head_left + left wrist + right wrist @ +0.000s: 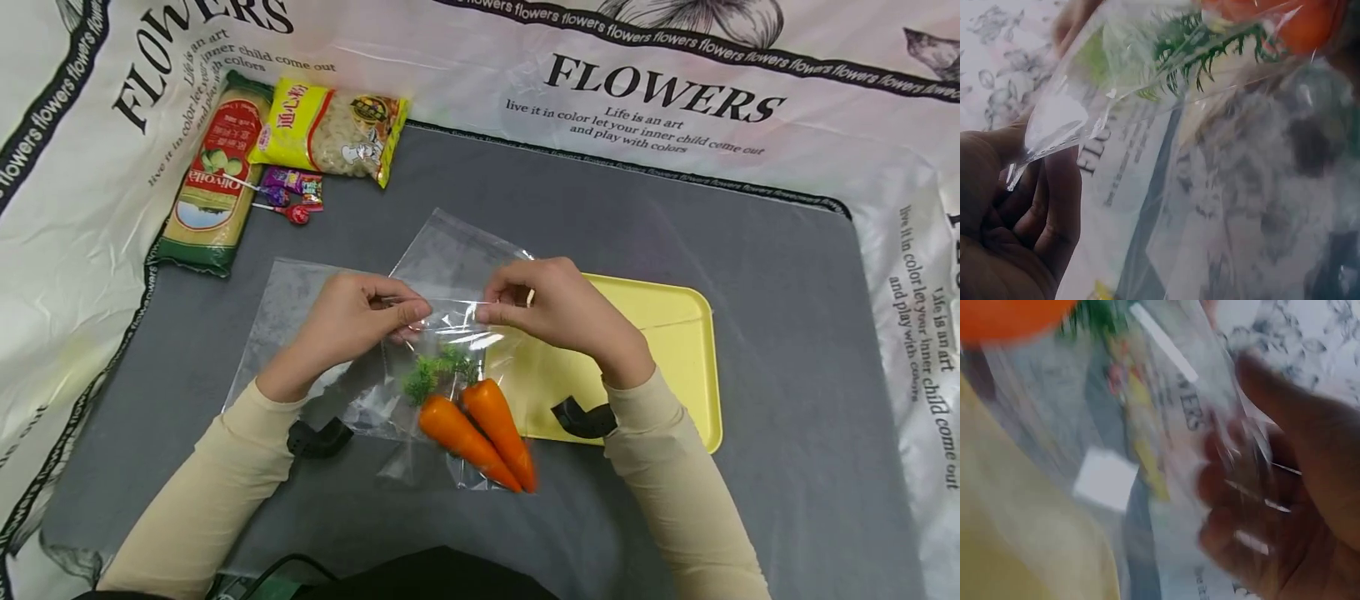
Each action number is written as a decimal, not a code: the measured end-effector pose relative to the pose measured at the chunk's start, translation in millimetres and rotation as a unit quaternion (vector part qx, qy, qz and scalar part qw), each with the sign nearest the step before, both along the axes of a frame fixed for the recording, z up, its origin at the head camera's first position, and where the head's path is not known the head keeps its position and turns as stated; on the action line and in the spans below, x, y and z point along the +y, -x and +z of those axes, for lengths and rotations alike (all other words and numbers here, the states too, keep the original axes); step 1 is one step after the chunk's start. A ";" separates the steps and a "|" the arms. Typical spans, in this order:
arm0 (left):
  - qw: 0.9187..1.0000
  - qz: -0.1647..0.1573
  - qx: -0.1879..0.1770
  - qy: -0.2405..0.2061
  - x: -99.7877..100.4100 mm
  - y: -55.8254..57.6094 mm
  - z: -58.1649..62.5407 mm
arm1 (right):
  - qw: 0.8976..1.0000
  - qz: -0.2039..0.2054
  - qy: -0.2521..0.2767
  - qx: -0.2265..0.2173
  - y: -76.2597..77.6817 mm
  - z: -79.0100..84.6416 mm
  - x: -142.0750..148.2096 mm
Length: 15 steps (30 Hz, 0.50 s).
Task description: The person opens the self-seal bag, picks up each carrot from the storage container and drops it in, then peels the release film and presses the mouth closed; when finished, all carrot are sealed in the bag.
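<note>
A clear plastic bag point(450, 321) hangs between the two hands, with two orange carrots point(468, 439) at its bottom and their green leafy tops point(435, 371) above them. My left hand point(352, 325) pinches the bag's upper left corner between thumb and fingers. At the upper right corner, my right hand point(558, 308) pinches the rim the same way. In the left wrist view, the film point(1057, 122) runs out from the left thumb and fingers point(1054, 212). The right wrist view is blurred; the plastic there lies across the curled right fingers point(1219, 487).
Flat clear bags point(281, 312) lie under and behind the hands. A yellow tray point(708, 367) is at the right, partly under the right forearm. At the back left lie a green-ended pasta pack point(213, 179), a yellow pasta bag point(337, 129) and lollipops point(296, 214).
</note>
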<state>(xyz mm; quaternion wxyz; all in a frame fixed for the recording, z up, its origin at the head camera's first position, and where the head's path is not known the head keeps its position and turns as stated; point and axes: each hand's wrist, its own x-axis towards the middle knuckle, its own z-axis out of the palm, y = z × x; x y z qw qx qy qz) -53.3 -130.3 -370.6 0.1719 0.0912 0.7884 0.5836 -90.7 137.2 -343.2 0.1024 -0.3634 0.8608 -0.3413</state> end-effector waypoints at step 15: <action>0.999 0.016 -0.028 -0.034 -19.4 -7.9 -3.7 | 0.998 -0.021 0.039 -0.055 -0.4 -12.0 14.7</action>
